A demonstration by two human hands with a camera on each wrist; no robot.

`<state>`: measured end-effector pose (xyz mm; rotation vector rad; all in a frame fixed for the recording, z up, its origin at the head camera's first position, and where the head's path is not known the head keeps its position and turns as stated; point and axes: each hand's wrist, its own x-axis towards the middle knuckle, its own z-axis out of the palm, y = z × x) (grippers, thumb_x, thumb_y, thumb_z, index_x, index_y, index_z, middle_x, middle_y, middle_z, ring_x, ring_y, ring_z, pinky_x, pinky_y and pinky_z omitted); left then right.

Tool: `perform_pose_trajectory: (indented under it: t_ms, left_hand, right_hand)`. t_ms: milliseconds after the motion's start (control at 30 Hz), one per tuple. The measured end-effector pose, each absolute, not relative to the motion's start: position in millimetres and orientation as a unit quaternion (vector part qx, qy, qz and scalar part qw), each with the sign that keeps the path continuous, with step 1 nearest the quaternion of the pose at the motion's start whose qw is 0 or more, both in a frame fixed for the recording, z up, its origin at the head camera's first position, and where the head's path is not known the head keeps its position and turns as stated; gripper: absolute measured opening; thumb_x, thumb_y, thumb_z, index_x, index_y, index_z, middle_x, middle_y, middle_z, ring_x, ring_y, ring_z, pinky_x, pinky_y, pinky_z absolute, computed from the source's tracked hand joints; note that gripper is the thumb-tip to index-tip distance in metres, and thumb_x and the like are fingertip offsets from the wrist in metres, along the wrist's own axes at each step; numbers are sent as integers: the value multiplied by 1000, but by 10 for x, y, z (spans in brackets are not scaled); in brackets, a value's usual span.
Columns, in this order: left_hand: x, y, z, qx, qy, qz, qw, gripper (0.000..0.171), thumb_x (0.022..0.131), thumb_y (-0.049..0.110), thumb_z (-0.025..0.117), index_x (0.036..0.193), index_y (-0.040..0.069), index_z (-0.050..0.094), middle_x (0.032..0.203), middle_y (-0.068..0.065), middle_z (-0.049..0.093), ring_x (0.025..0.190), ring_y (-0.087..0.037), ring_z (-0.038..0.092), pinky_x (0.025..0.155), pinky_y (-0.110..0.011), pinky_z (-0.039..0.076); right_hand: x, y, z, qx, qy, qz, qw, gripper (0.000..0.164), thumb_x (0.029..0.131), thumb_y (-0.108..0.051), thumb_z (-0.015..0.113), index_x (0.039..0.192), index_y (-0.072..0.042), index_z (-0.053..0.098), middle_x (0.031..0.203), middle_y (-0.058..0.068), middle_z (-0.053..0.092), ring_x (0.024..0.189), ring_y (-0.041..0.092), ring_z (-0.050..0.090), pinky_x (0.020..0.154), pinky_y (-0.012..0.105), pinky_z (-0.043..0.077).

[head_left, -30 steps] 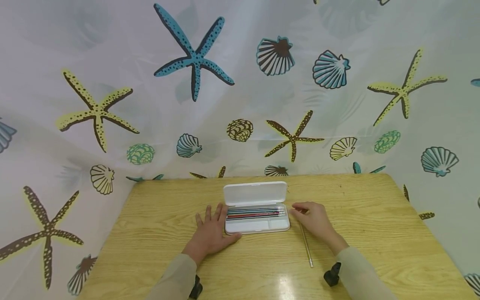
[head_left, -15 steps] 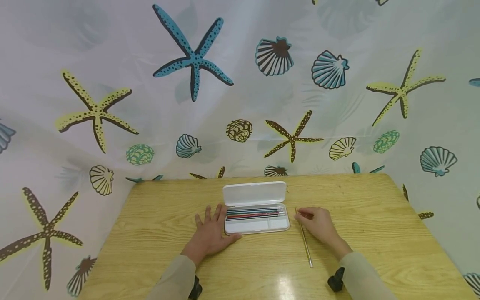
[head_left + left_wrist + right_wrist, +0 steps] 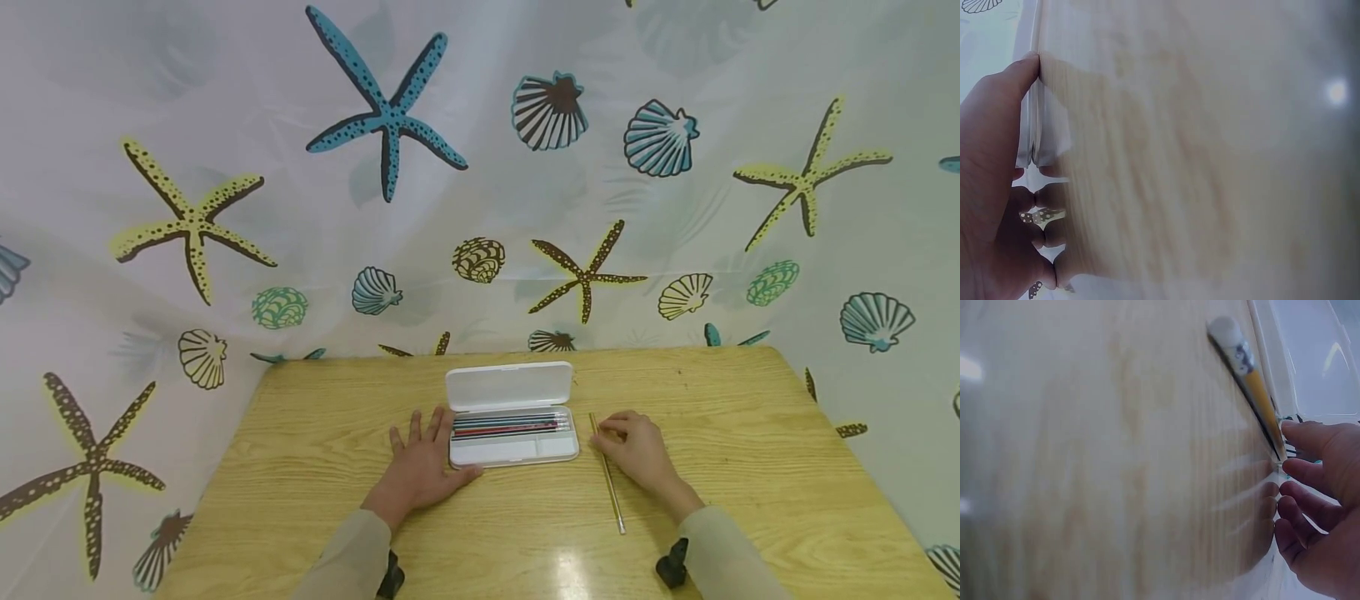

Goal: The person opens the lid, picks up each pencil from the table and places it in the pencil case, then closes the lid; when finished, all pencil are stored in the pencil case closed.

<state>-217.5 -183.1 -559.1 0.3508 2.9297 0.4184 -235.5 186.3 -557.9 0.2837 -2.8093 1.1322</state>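
Observation:
A white pencil case lies with its lid raised, several dark and red pencils in its upper compartment. My left hand rests spread at the case's left end, thumb at its near edge; in the left wrist view the thumb touches that edge. Right of the case, a yellow pencil lies aslant on the table, white eraser end toward me. My right hand pinches it near its far end between thumb and forefinger; the other fingers are loosely curled.
The wood-grain table carries the case and the loose pencil. A curtain printed with starfish and shells hangs behind and at both sides. Black wrist devices sit at both sleeves.
My right hand has drawn back slightly right, away from the case's right end, uncovering the yellow pencil's far tip. The pencil, the case and my left hand look unmoved.

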Motion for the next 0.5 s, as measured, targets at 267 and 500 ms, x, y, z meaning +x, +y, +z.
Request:
perform_pose_trajectory:
  t_ms: [267, 500]
  left_hand:
    - [-2169, -1825, -5585, 116, 980, 143, 80, 112, 94, 81, 50, 171, 10, 11, 176, -20, 15, 161, -54, 7, 118, -85, 8]
    - [-2185, -1830, -5613, 118, 980, 145, 75, 113, 93, 83, 50, 171, 10, 11, 176, -20, 16, 161, -53, 6, 118, -85, 8]
  right_hand:
    - [-2363, 1844, -5632, 93, -924, 366, 61, 32, 89, -18, 85, 109, 6, 80, 122, 23, 71, 108, 38, 65, 88, 50, 57]
    - [-2356, 1825, -5626, 88, -923, 368, 76, 27, 88, -14, 86, 104, 7, 81, 118, 22, 73, 110, 41, 64, 92, 54, 55]
